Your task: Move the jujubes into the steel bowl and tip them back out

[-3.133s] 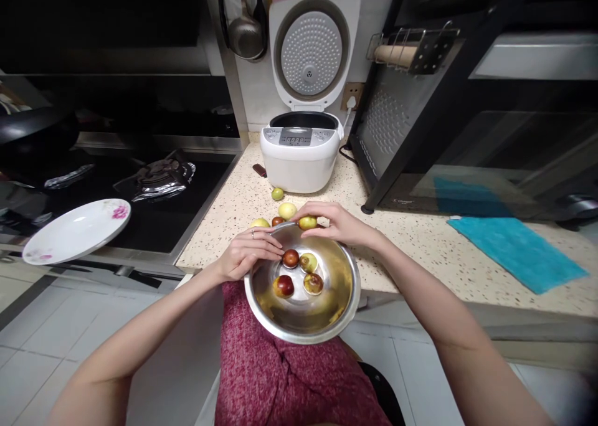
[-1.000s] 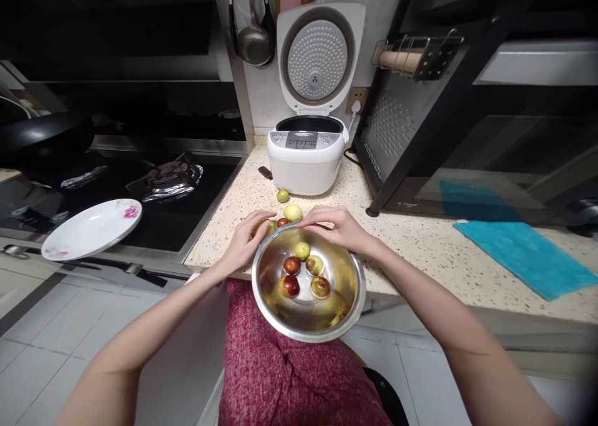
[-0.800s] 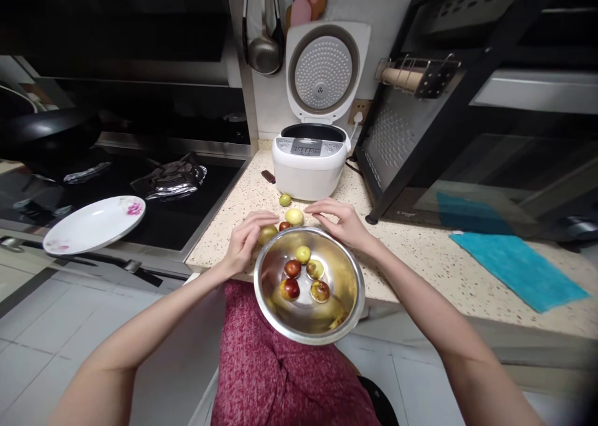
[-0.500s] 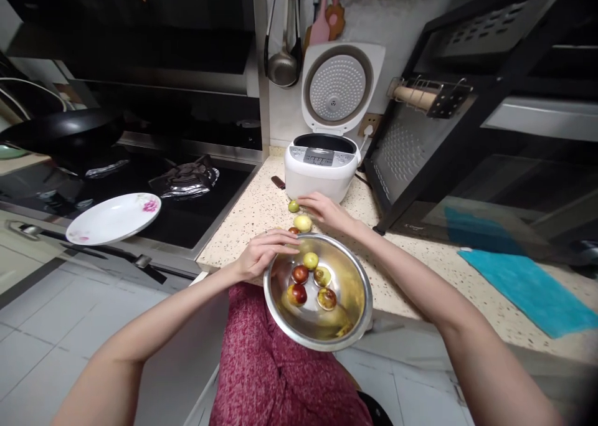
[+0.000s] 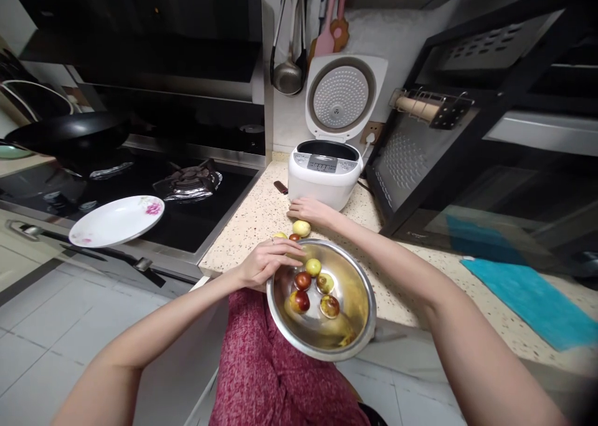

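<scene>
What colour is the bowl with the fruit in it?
The bowl is silvery, with yellowish tones inside; the head view shows it best.

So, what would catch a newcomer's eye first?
Probably the bowl, low in the middle, holding five fruits, with the left hand over its rim. Behind it stands the cooker, lid raised, the right hand in front of it. A flowered plate sits left, at the front of the stove.
</scene>
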